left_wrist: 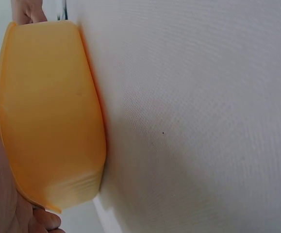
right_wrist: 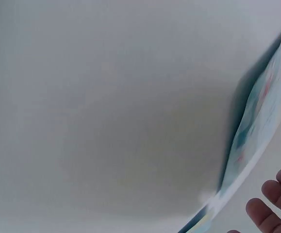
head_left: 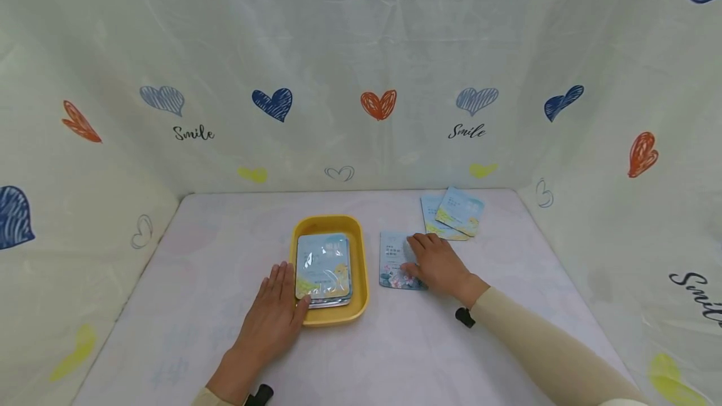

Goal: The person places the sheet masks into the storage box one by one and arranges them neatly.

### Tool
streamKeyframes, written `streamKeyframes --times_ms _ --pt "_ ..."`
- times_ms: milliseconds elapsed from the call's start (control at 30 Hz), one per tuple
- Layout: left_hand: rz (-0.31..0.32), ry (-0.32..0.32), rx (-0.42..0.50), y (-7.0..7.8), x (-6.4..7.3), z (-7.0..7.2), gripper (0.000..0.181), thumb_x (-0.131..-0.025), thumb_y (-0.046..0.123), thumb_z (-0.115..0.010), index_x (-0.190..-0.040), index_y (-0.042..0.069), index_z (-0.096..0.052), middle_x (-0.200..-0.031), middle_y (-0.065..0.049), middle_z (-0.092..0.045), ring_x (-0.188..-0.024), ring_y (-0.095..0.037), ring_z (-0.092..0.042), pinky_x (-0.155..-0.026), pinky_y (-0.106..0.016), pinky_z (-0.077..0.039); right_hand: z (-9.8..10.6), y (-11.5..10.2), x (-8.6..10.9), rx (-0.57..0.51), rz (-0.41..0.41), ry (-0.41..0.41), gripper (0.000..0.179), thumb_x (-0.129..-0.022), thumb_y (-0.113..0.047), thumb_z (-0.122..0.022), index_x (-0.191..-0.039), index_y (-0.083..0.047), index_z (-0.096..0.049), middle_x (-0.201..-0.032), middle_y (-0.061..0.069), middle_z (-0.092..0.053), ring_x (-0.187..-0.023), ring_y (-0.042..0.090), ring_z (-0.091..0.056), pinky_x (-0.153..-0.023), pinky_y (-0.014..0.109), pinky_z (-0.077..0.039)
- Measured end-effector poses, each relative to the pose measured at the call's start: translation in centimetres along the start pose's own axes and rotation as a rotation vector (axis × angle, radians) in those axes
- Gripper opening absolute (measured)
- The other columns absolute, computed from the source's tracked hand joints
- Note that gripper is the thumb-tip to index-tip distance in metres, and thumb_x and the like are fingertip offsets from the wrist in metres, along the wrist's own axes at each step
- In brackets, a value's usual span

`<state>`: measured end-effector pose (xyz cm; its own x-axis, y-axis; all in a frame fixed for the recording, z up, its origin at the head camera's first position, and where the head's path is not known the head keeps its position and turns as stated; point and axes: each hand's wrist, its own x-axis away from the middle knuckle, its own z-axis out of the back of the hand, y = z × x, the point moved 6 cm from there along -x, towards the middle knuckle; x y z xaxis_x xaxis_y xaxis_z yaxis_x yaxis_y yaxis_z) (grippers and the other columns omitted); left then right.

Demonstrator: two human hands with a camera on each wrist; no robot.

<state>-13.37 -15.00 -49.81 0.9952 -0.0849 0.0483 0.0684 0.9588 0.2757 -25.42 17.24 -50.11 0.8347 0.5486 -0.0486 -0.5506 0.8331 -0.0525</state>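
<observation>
Both hands are out over the table, one on either side. At the left, the left hand (head_left: pixel 274 312) lies with its fingers straight and together along the left side of a yellow tray (head_left: pixel 363 281), its thumb spread over the rim at the near left; the left wrist view shows it up against the rim, gripping nothing that can be seen. Inside the tray, just right of that hand, lies a small stack of packets, the light-blue top packet (head_left: pixel 321 262) face up.

To the right of the tray, the right hand (head_left: pixel 442 266) reaches over a flowered packet (head_left: pixel 392 262), covering its right part. Its fingers are relaxed and spread rather than closed round anything; whether the fingertips touch the packet cannot be told. This packet lies between tray and hand, apart from the tray. Beyond the hand, toward the far right, two more packets overlap, the upper packet (head_left: pixel 462 210) tilted across the lower packet (head_left: pixel 430 208).

All of it rests on a table covered with a white cloth (head_left: pixel 479 362). Pale curtains (head_left: pixel 338 36) rise along the far, left and right sides, printed with blue, red and yellow hearts (head_left: pixel 378 105) and the word "Smile" (head_left: pixel 193 133). Light beige sleeves (head_left: pixel 536 337) cover the arms, with a small black object (head_left: pixel 465 317) at each wrist.
</observation>
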Motion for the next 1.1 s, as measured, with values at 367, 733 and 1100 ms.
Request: streamKeyframes --times_ms 367,733,1100 --pt "0.008 -0.002 0.001 0.0 0.0 -0.1 0.083 -0.11 0.045 -0.049 -0.165 -0.009 -0.016 -0.173 -0.028 -0.021 -0.162 -0.043 -0.015 -0.13 -0.058 -0.02 -0.5 3.4 -2.2 -0.017 -0.101 -0.026 0.08 -0.099 -0.062 -0.065 -0.151 -0.002 -0.052 -0.147 0.021 -0.055 -0.135 0.043 -0.05 -0.11 0.063 -0.045" --pt "0.007 -0.006 0.003 -0.1 -0.1 -0.3 0.082 -0.11 0.045 -0.047 -0.165 -0.008 -0.015 -0.172 -0.028 -0.022 -0.162 -0.043 -0.016 -0.13 -0.058 -0.02 -1.4 4.0 -2.8 -0.027 -0.141 -0.112 0.09 -0.093 -0.073 -0.064 -0.151 -0.006 -0.054 -0.146 0.018 -0.054 -0.131 0.04 -0.049 -0.111 0.062 -0.042" --pt "0.014 -0.008 0.012 -0.1 0.0 -0.3 0.083 -0.111 0.045 -0.047 -0.165 -0.008 -0.014 -0.172 -0.027 -0.021 -0.162 -0.043 -0.016 -0.131 -0.058 -0.019 -2.1 4.5 -3.2 -0.047 -0.153 -0.119 0.09 -0.087 -0.078 -0.067 -0.136 -0.002 -0.06 -0.142 0.018 -0.055 -0.124 0.037 -0.05 -0.107 0.058 -0.046"
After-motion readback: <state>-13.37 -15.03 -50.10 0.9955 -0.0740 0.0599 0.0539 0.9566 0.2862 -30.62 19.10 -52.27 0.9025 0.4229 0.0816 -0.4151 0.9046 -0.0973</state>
